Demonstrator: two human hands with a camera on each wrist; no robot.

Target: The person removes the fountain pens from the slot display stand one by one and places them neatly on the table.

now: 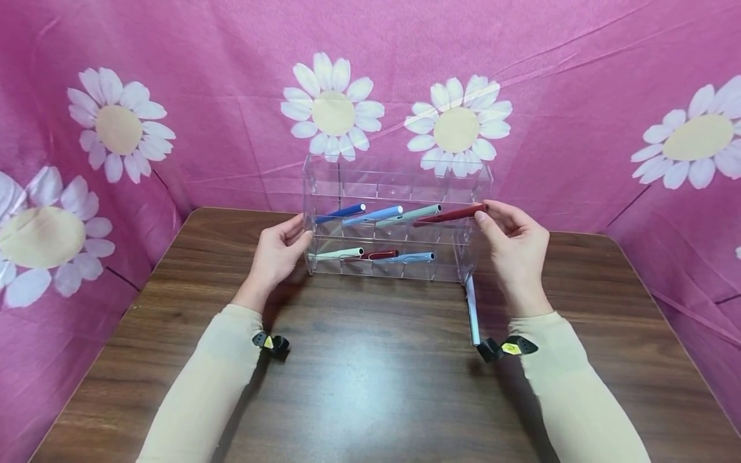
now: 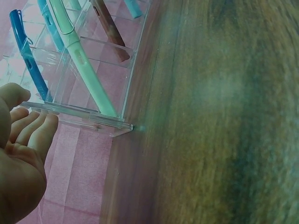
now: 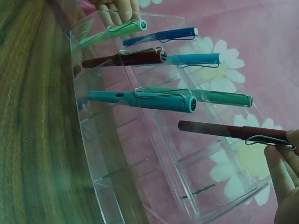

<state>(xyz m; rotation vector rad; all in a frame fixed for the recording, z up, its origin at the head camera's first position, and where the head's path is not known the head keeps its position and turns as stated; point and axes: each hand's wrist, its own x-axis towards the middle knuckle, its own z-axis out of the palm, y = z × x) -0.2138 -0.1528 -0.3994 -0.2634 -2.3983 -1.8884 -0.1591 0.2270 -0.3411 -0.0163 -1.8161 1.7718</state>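
The right hand is pinching a dark red pen near its clip end, fingers narrowly spaced; the pen is slanting at the clear rack's right part. The left hand is gripping the rack's left wall between thumb and fingers.

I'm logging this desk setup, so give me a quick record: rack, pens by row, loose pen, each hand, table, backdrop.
Rack: clear, with compartments
Upper row, left to right: dark blue pen, sky blue pen, green pen
Lower row, left to right: mint pen, maroon pen, light blue pen
Loose: pale blue pen, by the rack's right end
Left hand: holds the rack's left side
Right hand: pinches a dark red pen at the upper row's right
Table: brown wood
Backdrop: pink with white flowers
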